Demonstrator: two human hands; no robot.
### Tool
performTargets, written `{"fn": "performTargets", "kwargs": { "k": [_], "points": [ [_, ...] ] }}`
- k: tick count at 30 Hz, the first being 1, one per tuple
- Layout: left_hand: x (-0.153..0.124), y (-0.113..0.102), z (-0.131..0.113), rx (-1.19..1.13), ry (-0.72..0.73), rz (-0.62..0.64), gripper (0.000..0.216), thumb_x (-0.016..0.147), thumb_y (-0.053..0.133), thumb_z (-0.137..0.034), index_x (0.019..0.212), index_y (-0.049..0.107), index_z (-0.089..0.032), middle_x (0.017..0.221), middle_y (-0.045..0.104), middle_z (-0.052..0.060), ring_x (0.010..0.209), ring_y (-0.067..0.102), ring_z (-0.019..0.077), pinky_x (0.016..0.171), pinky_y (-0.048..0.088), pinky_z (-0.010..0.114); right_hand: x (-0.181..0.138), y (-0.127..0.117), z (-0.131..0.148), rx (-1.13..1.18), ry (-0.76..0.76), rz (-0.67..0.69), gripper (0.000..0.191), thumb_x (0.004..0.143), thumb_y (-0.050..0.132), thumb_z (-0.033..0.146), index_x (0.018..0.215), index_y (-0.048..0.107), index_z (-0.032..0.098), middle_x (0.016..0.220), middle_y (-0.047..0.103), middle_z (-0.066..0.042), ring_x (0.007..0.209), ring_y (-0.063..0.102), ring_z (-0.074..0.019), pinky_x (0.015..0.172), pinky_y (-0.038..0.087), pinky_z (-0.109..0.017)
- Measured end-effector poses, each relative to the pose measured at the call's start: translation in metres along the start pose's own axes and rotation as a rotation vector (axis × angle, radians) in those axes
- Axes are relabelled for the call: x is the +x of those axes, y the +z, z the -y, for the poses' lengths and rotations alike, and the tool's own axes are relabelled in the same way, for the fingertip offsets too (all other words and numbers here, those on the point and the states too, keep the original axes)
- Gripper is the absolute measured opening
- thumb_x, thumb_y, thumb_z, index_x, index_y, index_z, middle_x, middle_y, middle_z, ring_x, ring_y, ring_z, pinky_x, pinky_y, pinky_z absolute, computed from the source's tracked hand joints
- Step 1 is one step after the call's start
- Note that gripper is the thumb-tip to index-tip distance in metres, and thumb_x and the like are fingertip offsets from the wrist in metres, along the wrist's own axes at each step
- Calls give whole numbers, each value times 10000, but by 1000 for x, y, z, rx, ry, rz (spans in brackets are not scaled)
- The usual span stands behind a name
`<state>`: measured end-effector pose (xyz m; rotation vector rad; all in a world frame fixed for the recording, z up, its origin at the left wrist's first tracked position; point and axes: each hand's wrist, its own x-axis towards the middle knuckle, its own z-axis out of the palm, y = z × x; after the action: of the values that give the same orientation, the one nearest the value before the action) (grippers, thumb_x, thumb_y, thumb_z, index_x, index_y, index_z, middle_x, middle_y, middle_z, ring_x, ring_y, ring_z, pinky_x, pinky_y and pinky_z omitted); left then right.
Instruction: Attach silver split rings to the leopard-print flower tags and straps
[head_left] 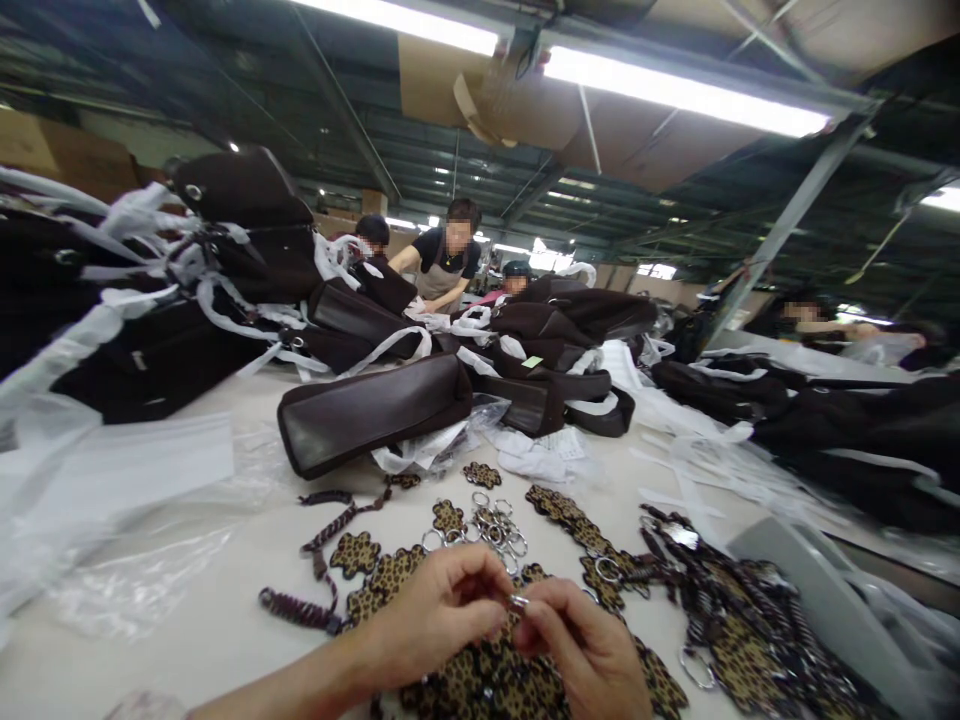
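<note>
Low in the frame my left hand (439, 610) and my right hand (581, 645) meet, both with fingers pinched together on a small metal key ring (519, 602). Under them lies a pile of leopard-print flower charms (480, 680). Loose key rings (491, 528) lie just beyond my fingers, with more leopard charms (570, 520) beside them. Braided dark cords (319, 555) lie to the left on the pale table (217, 610).
A dark brown handbag (371, 410) lies ahead, with many more bags and white wrapping strips (225, 290) heaped behind. Clear plastic bags (112, 500) cover the left. A tangle of finished charm straps (750, 620) lies right. Several people work at the far end.
</note>
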<state>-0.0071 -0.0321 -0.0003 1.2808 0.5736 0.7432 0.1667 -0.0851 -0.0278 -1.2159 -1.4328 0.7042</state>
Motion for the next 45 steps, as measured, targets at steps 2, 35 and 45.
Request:
{"fn": "performTargets", "kwargs": {
  "k": [2,35,45],
  "points": [
    [-1,1,-2,16,-5,-10,118,666,626,-157,780,598,-147,643,543,-40,578,454,85,554,353,215,-2,3,1,134,119,-21,300,866,652,479,718,713,225,559,701,7,518,647,-156,529,556,-216],
    [-1,-4,0,432,315,-80,177,846,598,-174,841,766,-228,928,557,47,888,549,173,794,429,267,3,19,13,706,492,109,430,581,924,383,727,562,204,704,738,25,655,746,-159,475,563,-181],
    [0,7,8,86,-1,-135,78,751,565,-247,771,577,-173,592,492,-41,516,436,102,500,358,224,-4,17,-1,279,175,-78,343,668,860,412,868,670,207,822,774,-40,765,759,-190,653,632,-210]
  ]
}}
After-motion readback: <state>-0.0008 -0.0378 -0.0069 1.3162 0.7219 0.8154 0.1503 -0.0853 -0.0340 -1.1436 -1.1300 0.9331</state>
